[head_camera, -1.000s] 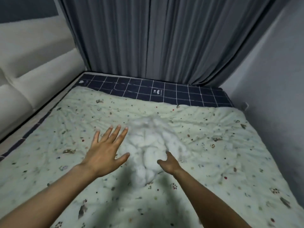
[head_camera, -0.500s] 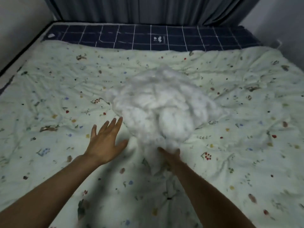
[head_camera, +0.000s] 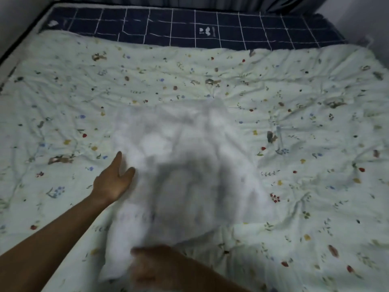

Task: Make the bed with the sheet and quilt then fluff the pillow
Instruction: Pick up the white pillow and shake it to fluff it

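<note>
Nearest of all, the right hand (head_camera: 155, 268) comes in low, smeared by motion; its fingers seem closed on the near edge of the white pillow (head_camera: 181, 175), though the blur is too heavy to tell for certain. The pillow itself is a pale, streaked mass rising just beyond those fingers, in the middle of the bed. Against its left flank lies the left hand (head_camera: 112, 182), flat and released, fingers (head_camera: 117, 163) stretched out and touching the white fabric, gripping nothing. Under and around both hands spreads the quilt (head_camera: 305, 144), pale green, scattered with small flowers and little animals, creased all over, with wrinkles radiating from where the pillow sits. Past the fingertips, along the quilt's far edge, a strip of dark blue sheet (head_camera: 210, 24) with a white grid stays uncovered. Beyond that hang the hems of grey curtains (head_camera: 273, 3), and a pale wall (head_camera: 357, 13) closes the far right corner.
</note>
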